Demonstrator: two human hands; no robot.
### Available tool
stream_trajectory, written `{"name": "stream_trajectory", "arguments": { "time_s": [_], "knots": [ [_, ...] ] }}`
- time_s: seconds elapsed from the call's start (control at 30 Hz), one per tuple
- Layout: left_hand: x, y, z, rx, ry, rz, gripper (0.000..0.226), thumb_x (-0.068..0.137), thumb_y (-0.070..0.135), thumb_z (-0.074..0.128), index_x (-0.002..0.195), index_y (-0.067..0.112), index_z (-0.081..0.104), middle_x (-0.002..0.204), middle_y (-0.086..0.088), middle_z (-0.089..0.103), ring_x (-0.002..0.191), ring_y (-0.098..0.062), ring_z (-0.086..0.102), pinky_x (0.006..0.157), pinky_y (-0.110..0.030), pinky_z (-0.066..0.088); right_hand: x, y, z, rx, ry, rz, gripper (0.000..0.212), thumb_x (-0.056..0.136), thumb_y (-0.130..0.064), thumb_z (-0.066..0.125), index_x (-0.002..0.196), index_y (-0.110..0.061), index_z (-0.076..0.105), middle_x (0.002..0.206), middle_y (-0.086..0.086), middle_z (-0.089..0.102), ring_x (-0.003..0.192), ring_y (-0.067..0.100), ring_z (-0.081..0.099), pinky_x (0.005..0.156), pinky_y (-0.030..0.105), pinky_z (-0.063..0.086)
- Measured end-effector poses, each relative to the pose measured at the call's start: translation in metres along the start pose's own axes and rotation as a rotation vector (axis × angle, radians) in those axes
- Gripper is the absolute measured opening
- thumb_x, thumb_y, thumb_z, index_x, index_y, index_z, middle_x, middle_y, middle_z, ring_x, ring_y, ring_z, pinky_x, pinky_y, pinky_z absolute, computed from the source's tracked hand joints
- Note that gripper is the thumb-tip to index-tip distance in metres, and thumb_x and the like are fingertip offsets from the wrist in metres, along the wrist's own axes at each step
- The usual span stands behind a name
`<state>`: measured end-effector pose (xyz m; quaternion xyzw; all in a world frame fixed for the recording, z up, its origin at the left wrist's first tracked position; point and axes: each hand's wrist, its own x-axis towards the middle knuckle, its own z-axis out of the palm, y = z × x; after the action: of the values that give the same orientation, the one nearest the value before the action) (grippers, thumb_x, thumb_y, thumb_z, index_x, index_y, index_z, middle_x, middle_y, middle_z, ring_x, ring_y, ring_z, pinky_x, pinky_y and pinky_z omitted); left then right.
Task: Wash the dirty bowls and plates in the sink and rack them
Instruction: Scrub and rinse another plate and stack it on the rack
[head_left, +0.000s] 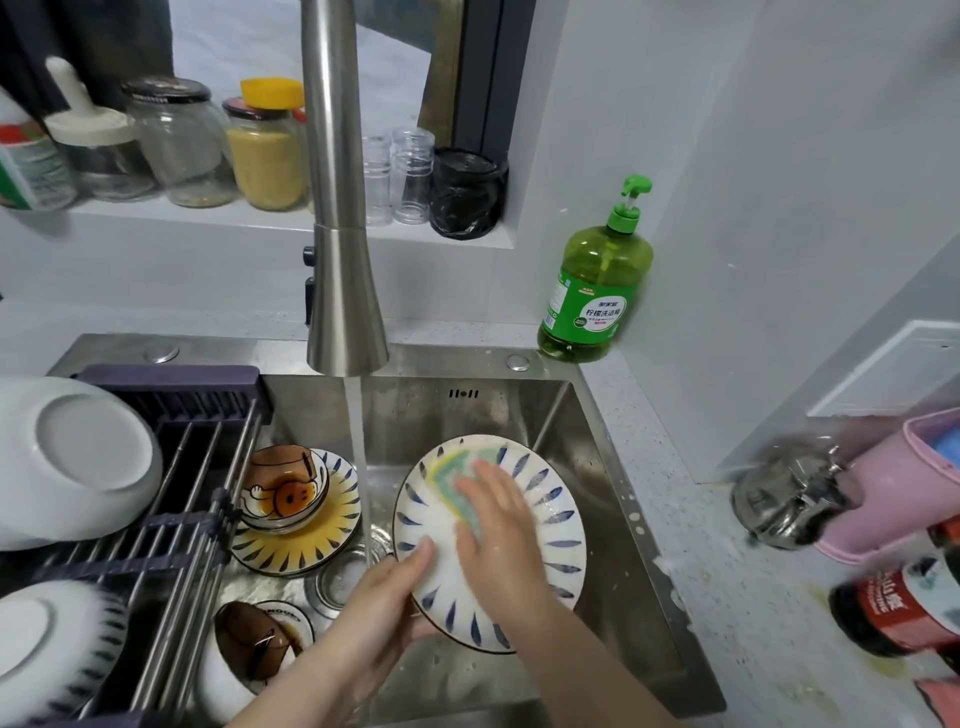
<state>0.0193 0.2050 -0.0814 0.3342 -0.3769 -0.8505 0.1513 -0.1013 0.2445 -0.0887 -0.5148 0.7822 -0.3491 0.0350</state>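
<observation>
The white round plate with blue leaf strokes (558, 519) is held tilted over the stainless steel sink (566, 415) at lower centre of the frame, presumably so that its face is open to scrubbing and suds drain off.

- The left hand (382, 608) grips the plate's lower-left rim. The thumb lies on the face; the fingers behind the plate are hidden.
- The right hand (498, 535), fingers nearly straight, presses the yellow-green sponge (452, 475) flat on the plate. Motion blur smears this hand.
- The water stream (358, 415) falls just left of the plate.
- The stained glass bowl (283, 499) waits at centre left.
- The frame edge cuts off the dark rack with steel rods (208, 452).
</observation>
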Motion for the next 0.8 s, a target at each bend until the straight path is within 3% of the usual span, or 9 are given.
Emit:
{"name": "stream_trajectory", "arguments": {
  "time_s": [0.07, 0.17, 0.23, 0.33, 0.43, 0.53, 0.6, 0.7, 0.8],
  "knots": [
    [0.001, 0.004, -0.005, -0.025, 0.015, 0.018, 0.044, 0.075, 0.033, 0.05, 0.106, 0.005, 0.063, 0.101, -0.021, 0.069, 0.081, -0.026, 0.069, 0.06, -0.034, 0.058, -0.017, -0.001, 0.005, 0.044, -0.104, -0.206, 0.039, 0.074, -0.015, 0.044, 0.111, -0.027, 0.048, 0.122, 0.006, 0.062, 0.12, 0.022, 0.049, 0.099, 0.042, 0.042],
    [-0.001, 0.005, -0.015, -0.095, -0.014, 0.006, 0.045, 0.076, 0.032, 0.049, 0.109, 0.005, 0.063, 0.105, -0.02, 0.068, 0.089, -0.026, 0.069, 0.069, -0.036, 0.058, -0.029, 0.011, -0.019, 0.02, -0.27, -0.296, 0.042, 0.065, -0.012, 0.039, 0.103, -0.025, 0.051, 0.119, 0.007, 0.061, 0.117, 0.016, 0.044, 0.102, 0.033, 0.041],
    [-0.004, 0.001, -0.015, -0.064, -0.01, 0.003, 0.046, 0.075, 0.032, 0.049, 0.108, 0.002, 0.062, 0.106, -0.017, 0.069, 0.096, -0.027, 0.068, 0.072, -0.036, 0.058, -0.022, 0.024, -0.033, -0.035, -0.261, -0.25, 0.046, 0.066, -0.011, 0.037, 0.107, -0.024, 0.054, 0.128, 0.004, 0.054, 0.124, 0.014, 0.036, 0.105, 0.036, 0.037],
    [-0.006, -0.005, -0.005, -0.008, 0.01, -0.001, 0.045, 0.071, 0.03, 0.053, 0.105, 0.002, 0.063, 0.1, -0.015, 0.071, 0.092, -0.026, 0.069, 0.07, -0.035, 0.058, -0.003, 0.028, -0.027, -0.133, -0.222, 0.037, 0.047, 0.078, 0.001, 0.044, 0.121, -0.014, 0.054, 0.141, 0.001, 0.04, 0.134, 0.017, 0.029, 0.114, 0.022, 0.016],
    [-0.003, -0.002, 0.0, 0.012, 0.008, 0.035, 0.041, 0.076, 0.03, 0.051, 0.106, 0.005, 0.063, 0.101, -0.016, 0.07, 0.093, -0.029, 0.068, 0.073, -0.039, 0.058, -0.001, 0.005, -0.005, -0.105, -0.013, -0.108, 0.046, 0.063, -0.004, 0.05, 0.106, -0.022, 0.055, 0.115, 0.008, 0.064, 0.115, 0.02, 0.048, 0.094, 0.042, 0.047],
    [0.001, 0.004, -0.006, 0.026, 0.062, 0.064, 0.045, 0.076, 0.03, 0.054, 0.107, -0.001, 0.063, 0.098, -0.02, 0.07, 0.084, -0.028, 0.068, 0.066, -0.037, 0.057, -0.019, 0.001, -0.002, -0.038, -0.111, -0.304, 0.04, 0.063, -0.013, 0.04, 0.1, -0.024, 0.049, 0.111, 0.006, 0.064, 0.108, 0.014, 0.044, 0.099, 0.024, 0.038],
    [0.002, 0.006, -0.008, 0.079, 0.098, 0.109, 0.044, 0.07, 0.021, 0.07, 0.107, 0.0, 0.062, 0.099, -0.019, 0.07, 0.087, -0.028, 0.067, 0.07, -0.035, 0.055, -0.023, 0.001, -0.014, 0.172, -0.034, -0.135, 0.034, 0.065, -0.009, 0.04, 0.094, -0.024, 0.05, 0.107, -0.002, 0.058, 0.104, 0.015, 0.046, 0.096, 0.016, 0.036],
    [0.001, 0.002, 0.003, 0.412, 0.25, 0.291, 0.032, 0.079, 0.001, 0.06, 0.103, 0.021, 0.059, 0.099, 0.001, 0.068, 0.092, -0.017, 0.063, 0.072, -0.013, 0.048, -0.012, -0.003, -0.034, 0.743, 0.067, 0.553, 0.027, 0.086, 0.0, 0.048, 0.099, -0.023, 0.05, 0.098, -0.005, 0.055, 0.086, 0.016, 0.055, 0.071, 0.019, 0.046],
    [0.003, -0.008, 0.015, 0.931, 0.379, 0.437, 0.055, 0.084, -0.001, 0.049, 0.128, 0.03, 0.044, 0.108, 0.004, 0.062, 0.104, -0.022, 0.057, 0.072, -0.021, 0.038, 0.002, -0.008, -0.041, 1.184, 0.058, 0.849, 0.05, 0.083, -0.037, 0.058, 0.124, -0.012, 0.046, 0.114, 0.008, 0.06, 0.099, 0.02, 0.06, 0.088, 0.035, 0.05]
  ]
}}
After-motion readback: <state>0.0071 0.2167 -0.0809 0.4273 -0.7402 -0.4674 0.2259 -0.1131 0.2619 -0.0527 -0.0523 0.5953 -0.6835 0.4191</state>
